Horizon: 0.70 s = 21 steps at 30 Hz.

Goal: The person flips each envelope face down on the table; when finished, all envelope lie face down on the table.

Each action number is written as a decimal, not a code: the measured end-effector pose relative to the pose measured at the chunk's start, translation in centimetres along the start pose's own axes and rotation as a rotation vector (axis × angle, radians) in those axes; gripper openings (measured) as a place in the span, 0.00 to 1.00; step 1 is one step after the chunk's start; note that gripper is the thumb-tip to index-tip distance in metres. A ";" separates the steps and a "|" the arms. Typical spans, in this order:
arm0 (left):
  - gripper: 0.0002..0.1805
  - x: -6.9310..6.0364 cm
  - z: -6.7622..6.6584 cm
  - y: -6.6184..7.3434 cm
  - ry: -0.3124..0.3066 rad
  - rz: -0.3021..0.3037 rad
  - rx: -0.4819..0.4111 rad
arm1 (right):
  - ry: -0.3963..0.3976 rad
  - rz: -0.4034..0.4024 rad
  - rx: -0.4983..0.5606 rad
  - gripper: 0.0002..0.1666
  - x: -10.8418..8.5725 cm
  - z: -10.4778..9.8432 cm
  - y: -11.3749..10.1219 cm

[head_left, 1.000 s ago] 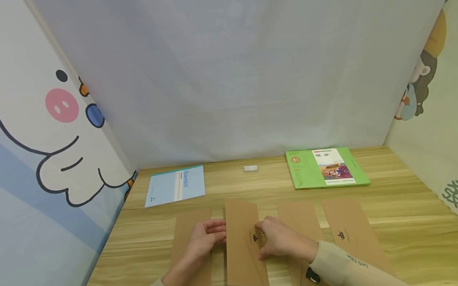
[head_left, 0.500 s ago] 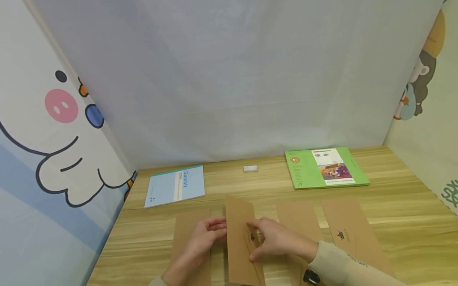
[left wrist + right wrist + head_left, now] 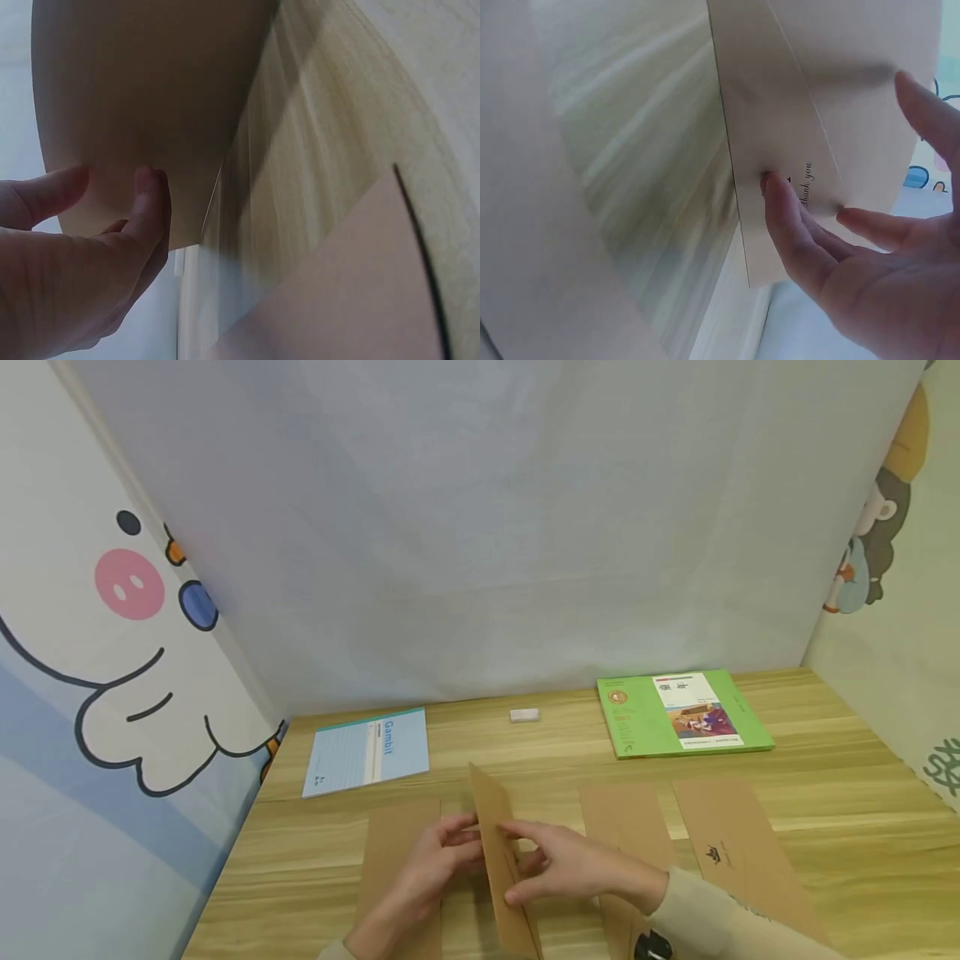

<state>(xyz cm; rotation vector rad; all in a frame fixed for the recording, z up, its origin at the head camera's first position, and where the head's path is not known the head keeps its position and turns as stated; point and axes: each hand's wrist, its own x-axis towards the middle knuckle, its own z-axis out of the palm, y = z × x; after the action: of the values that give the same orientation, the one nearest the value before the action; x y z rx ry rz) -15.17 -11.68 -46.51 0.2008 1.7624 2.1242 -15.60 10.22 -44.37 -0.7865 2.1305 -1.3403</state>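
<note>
A brown kraft envelope (image 3: 496, 864) stands steeply tilted on its long edge between the two hands. My left hand (image 3: 426, 870) is at its left face; in the left wrist view the thumb and fingertips of that hand (image 3: 82, 274) touch the brown surface (image 3: 150, 82). On the other face, my right hand (image 3: 573, 862) rests its spread fingertips; the right wrist view has this hand (image 3: 874, 274) against the side with the flap line and "thank you" print (image 3: 772, 90). Neither hand's fingers curl round the envelope.
One flat envelope (image 3: 397, 831) lies under the left forearm, two more (image 3: 626, 814) (image 3: 738, 827) at the right. Farther back are a blue notebook (image 3: 367, 752), a white eraser (image 3: 524, 715) and a green book (image 3: 641, 722). Cloth hangs behind the table (image 3: 285, 860).
The envelope has gone from nearly face-up to steeply tilted, its right side lifted and swung left. My right hand has moved left with it; the left hand has barely shifted.
</note>
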 end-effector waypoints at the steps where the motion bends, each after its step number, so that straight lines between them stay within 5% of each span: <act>1: 0.28 0.0 0.0 -0.1 -0.015 -0.002 -0.012 | -0.003 -0.003 0.009 0.48 0.0 0.0 0.0; 11: 0.31 0.3 0.4 -0.4 -0.020 -0.071 -0.036 | 0.004 0.021 0.092 0.41 -0.5 0.3 -0.7; 21: 0.33 0.4 0.6 -0.7 0.013 -0.106 0.111 | 0.007 0.043 0.186 0.45 -1.5 0.5 -1.0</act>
<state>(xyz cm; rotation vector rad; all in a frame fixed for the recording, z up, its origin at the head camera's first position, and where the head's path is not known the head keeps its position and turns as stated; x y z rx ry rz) -15.22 -10.87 -47.15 0.1199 1.8578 1.9598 -14.00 10.66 -43.50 -0.6577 1.9811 -1.4947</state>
